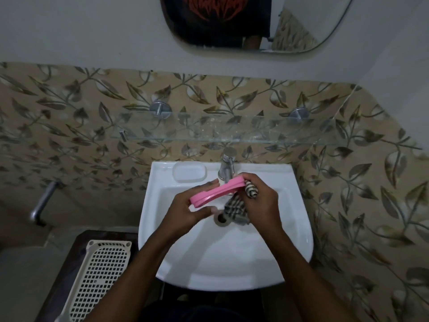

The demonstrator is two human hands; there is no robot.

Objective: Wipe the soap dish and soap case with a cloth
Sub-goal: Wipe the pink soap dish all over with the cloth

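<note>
A pink soap case [216, 191] is held tilted over the white sink [232, 263]. My left hand [188, 212] grips its lower left end, thumb below and fingers behind. My right hand [260, 198] holds a checked cloth [236, 209] against the case's right end; part of the cloth is wrapped over a fingertip and the rest hangs down over the drain. A white soap dish [189, 172] is moulded into the sink's back left rim.
A chrome tap [227, 165] stands just behind the hands. A glass shelf [232, 131] runs across the tiled wall above it. A cream perforated basket [97, 277] lies on a dark surface at the lower left. A wall tap [43, 203] sticks out at the left.
</note>
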